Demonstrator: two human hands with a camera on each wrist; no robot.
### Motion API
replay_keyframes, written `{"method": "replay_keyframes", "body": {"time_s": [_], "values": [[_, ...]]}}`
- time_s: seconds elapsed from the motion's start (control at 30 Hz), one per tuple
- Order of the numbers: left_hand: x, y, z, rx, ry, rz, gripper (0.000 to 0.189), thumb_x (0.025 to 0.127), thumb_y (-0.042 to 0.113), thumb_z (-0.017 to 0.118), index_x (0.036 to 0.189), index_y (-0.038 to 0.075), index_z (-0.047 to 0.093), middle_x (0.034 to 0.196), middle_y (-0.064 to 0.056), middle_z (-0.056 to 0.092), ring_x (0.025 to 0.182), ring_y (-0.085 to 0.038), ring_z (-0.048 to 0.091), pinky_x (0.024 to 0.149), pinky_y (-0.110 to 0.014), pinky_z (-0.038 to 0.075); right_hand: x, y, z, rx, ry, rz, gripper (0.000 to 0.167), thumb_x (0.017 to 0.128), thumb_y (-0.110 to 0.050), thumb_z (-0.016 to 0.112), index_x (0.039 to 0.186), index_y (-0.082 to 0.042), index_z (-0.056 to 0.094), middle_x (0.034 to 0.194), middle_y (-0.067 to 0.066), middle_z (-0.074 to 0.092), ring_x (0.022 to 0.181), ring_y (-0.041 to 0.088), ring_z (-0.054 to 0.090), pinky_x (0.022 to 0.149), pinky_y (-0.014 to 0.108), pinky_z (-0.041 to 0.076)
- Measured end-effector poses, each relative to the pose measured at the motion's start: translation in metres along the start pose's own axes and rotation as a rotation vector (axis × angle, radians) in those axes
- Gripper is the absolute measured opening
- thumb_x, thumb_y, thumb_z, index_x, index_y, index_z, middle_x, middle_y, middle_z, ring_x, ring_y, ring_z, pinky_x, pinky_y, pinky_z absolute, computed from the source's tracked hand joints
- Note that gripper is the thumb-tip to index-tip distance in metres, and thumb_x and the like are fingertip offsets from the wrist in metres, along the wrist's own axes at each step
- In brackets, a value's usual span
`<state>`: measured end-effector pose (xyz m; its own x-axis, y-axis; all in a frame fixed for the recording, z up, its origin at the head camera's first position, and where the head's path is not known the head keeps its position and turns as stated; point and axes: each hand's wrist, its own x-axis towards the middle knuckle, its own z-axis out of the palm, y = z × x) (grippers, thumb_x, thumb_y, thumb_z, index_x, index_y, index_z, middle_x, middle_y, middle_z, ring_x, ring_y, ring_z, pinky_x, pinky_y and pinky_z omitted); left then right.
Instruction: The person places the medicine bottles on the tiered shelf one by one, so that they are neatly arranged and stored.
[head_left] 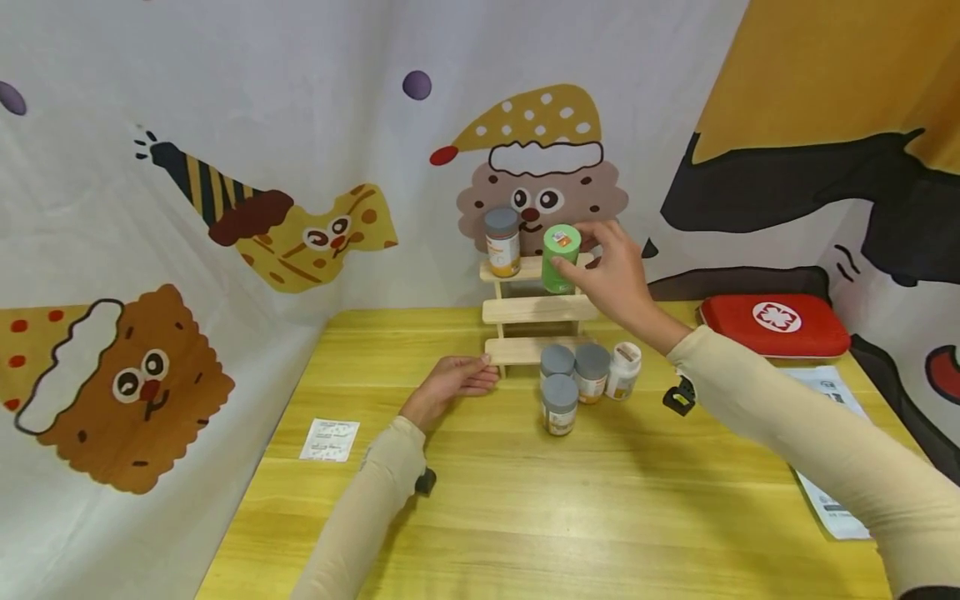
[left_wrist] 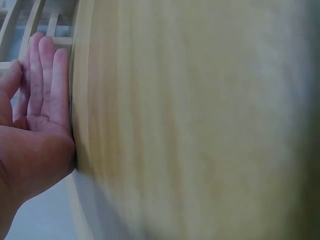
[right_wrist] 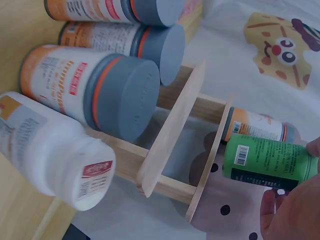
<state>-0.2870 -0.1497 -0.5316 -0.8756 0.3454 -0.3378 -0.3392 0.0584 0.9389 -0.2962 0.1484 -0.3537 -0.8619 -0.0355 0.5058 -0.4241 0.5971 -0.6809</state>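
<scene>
My right hand [head_left: 618, 275] grips a green canister [head_left: 561, 262] between thumb and fingers, in front of the top shelf of a three-step wooden rack [head_left: 525, 312]. In the right wrist view the canister [right_wrist: 267, 160] shows a barcode. Beside it, a grey-capped bottle [head_left: 502, 246] stands on the top shelf. Low at the rack's left side, my left hand [head_left: 457, 379] pinches the end of the bottom shelf with thumb and forefinger. The other fingers [left_wrist: 60, 90] lie straight along the tabletop in the left wrist view.
Several grey-capped bottles [head_left: 560, 408] and a white bottle [head_left: 624, 371] stand before the rack's right part. A red first-aid case [head_left: 776, 325] and a pale packet [head_left: 843, 508] lie at the right. A small white sachet [head_left: 330, 440] lies at the left. A printed cloth hangs behind.
</scene>
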Motion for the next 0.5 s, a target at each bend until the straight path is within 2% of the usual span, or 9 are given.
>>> {"method": "replay_keyframes", "body": {"time_s": [0.2,0.43,0.5], "values": [[0.000,-0.001,-0.002,0.000,0.000,-0.006,0.045,0.105,0.039,0.068,0.121,-0.002,0.074,0.105,-0.007,0.082,0.097,-0.019,0.080,0.094,-0.035,0.067,0.016,0.001,0.015,0.036,0.009,0.011,0.052,0.092,-0.028,0.084,0.135,-0.005,0.067,0.123,0.015,0.060,0.107,0.031,0.064,0.083,0.034,0.057],[0.000,0.000,-0.002,0.003,0.002,-0.014,0.047,0.105,0.040,0.068,0.123,-0.002,0.074,0.106,-0.007,0.082,0.099,-0.019,0.080,0.094,-0.035,0.066,0.029,0.007,0.026,0.030,0.044,0.035,0.052,0.092,-0.029,0.084,0.134,-0.003,0.068,0.117,0.018,0.062,0.109,0.036,0.060,0.088,0.039,0.048],[0.000,0.000,-0.002,0.003,-0.001,-0.011,0.047,0.105,0.040,0.068,0.124,-0.003,0.074,0.107,-0.008,0.082,0.100,-0.019,0.080,0.095,-0.035,0.066,0.032,0.009,0.028,0.025,0.048,0.039,0.051,0.092,-0.028,0.084,0.134,-0.003,0.068,0.118,0.019,0.063,0.109,0.036,0.060,0.090,0.041,0.048]]}}
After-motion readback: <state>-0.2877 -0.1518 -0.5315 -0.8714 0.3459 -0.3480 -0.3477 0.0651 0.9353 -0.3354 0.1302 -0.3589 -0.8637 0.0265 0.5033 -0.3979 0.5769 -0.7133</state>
